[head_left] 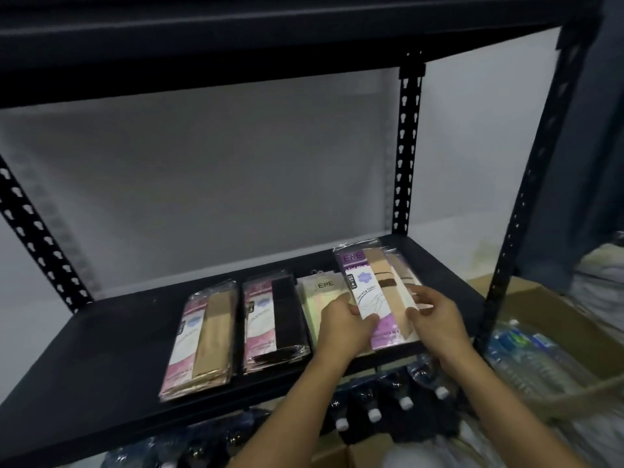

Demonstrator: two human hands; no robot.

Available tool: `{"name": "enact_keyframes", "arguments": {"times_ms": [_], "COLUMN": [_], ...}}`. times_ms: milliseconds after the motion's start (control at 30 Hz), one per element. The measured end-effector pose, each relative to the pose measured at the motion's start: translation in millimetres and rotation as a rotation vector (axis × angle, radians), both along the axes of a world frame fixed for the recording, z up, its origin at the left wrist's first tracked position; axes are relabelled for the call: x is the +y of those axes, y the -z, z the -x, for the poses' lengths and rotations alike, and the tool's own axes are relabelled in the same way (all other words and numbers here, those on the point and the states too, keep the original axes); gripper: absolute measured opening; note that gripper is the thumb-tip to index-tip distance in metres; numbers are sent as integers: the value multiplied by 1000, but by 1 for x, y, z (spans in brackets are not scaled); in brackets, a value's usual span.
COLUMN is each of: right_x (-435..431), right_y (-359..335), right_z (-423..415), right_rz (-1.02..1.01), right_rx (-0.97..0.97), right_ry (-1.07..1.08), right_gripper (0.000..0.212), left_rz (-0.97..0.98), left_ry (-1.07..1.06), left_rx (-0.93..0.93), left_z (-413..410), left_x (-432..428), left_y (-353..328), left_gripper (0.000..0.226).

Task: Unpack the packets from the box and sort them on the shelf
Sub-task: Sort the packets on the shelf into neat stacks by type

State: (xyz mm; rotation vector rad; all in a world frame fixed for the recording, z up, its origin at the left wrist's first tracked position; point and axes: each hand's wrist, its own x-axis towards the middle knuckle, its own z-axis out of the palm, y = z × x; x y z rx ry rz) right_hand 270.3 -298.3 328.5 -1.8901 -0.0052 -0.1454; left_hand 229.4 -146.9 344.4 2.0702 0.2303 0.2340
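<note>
On the black shelf board (111,332) lie flat packets in a row. A pink-and-beige stack (202,339) is at the left, a pink-and-black stack (275,319) beside it, then a pale cream packet (319,295). At the right is a purple-and-beige packet stack (374,288). My left hand (344,324) grips its near left edge, thumb on top. My right hand (435,314) holds its right edge. The box (547,309) stands to the right of the shelf frame.
Black perforated uprights (407,146) and the front right post (516,211) frame the bay, with a shelf board above (236,38). Shrink-wrapped water bottles (526,359) sit at the right, and capped bottles (374,415) stand below the shelf.
</note>
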Motion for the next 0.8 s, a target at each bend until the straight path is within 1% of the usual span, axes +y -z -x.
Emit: {"name": "enact_keyframes", "arguments": {"times_ms": [167, 333, 433, 567, 633, 700, 800], "right_x": [-29, -31, -28, -27, -28, -29, -28], "right_y": [16, 18, 22, 38, 40, 40, 37], "right_z": [-28, -55, -67, -78, -78, -78, -78], "right_rz": [80, 219, 330, 353, 338, 312, 318], "right_rx": [-11, -42, -29, -41, -40, -32, -36], "right_ry": [43, 64, 56, 18, 31, 57, 84], "right_gripper": [37, 37, 36, 37, 39, 40, 38], "left_rz": [-39, -123, -190, -258, -249, -193, -122], "left_ry": [26, 3, -31, -24, -25, -19, -9], "left_rx": [24, 40, 81, 179, 169, 162, 162], "left_z": [-32, -66, -83, -100, -95, -94, -93], "left_x": [-31, -44, -46, -48, -50, -50, -52], "left_y": [12, 20, 32, 55, 48, 44, 45], "left_gripper": [32, 27, 33, 40, 40, 39, 43]}}
